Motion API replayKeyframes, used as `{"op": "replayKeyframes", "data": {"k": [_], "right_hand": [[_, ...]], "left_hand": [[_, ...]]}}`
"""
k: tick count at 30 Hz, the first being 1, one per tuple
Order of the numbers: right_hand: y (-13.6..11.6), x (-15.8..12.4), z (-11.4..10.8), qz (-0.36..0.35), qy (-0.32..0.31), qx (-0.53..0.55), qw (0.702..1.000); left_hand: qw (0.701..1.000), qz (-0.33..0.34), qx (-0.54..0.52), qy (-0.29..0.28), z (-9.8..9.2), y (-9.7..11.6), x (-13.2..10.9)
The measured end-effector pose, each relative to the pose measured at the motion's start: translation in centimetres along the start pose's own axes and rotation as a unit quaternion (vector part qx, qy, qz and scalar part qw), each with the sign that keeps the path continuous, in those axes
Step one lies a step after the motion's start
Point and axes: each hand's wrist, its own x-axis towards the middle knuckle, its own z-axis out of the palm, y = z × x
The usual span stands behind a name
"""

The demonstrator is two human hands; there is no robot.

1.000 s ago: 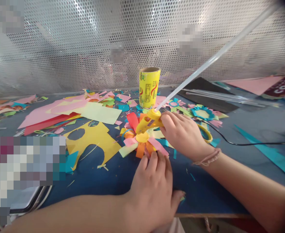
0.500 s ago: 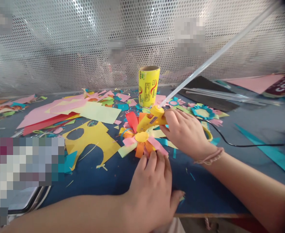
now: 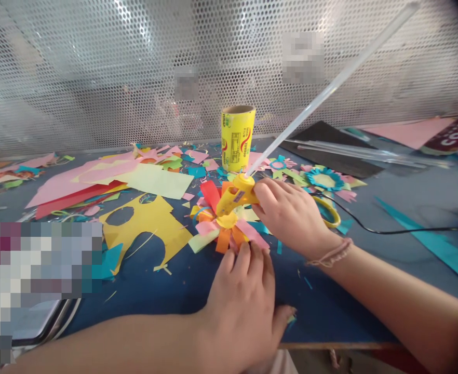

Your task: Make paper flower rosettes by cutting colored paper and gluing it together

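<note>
Blue tabletop (image 3: 166, 291) littered with paper scraps; right hand (image 3: 291, 215) wrapped around yellow glue gun (image 3: 237, 194), nozzle apparently touching paper flower (image 3: 225, 226) at mid-tabletop; left hand (image 3: 244, 306) flat, fingertips pressing flower's near petals; yellow roll (image 3: 237, 137) upright behind.

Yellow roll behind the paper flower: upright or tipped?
Upright. The yellow roll stands on end, its open cardboard core facing up.

My right grip (image 3: 291, 218) has pulled the glue gun (image 3: 237, 194) a little to the left after lifting it slightly. Its nozzle is now closer to the flower (image 3: 226, 222), and the glue stick (image 3: 330, 88) leans a bit steeper.
</note>
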Motion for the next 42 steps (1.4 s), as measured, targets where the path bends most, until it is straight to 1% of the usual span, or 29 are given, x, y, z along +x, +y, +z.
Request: {"op": "replayKeyframes", "data": {"k": [5,8,14,16,27,36,42], "right_hand": [[-0.1,0.0,-0.1,0.001,0.005,0.000,1.000],[0.1,0.0,-0.1,0.014,0.011,-0.003,1.000],[0.7,-0.2,0.0,0.046,0.049,0.001,0.998],[0.9,-0.3,0.0,0.048,0.051,0.000,0.998],[0.6,-0.7,-0.5,0.007,0.011,0.022,1.000],[1.0,-0.9,-0.7,-0.019,0.011,0.029,0.999],[1.7,-1.0,-0.8,-0.033,0.014,0.031,0.999]], "left_hand": [[1.000,0.000,0.002,0.012,0.0,0.0,-0.1],[1.000,0.001,0.005,0.012,0.0,0.0,0.0],[1.000,0.004,0.003,-0.010,-0.1,0.0,0.1],[1.000,0.003,0.002,-0.013,0.0,0.0,0.1],[1.000,0.001,-0.007,-0.012,0.0,-0.1,0.1],[1.000,0.002,-0.009,-0.008,0.2,0.0,0.0],[1.000,0.002,-0.013,-0.016,0.1,-0.1,0.0]]}}
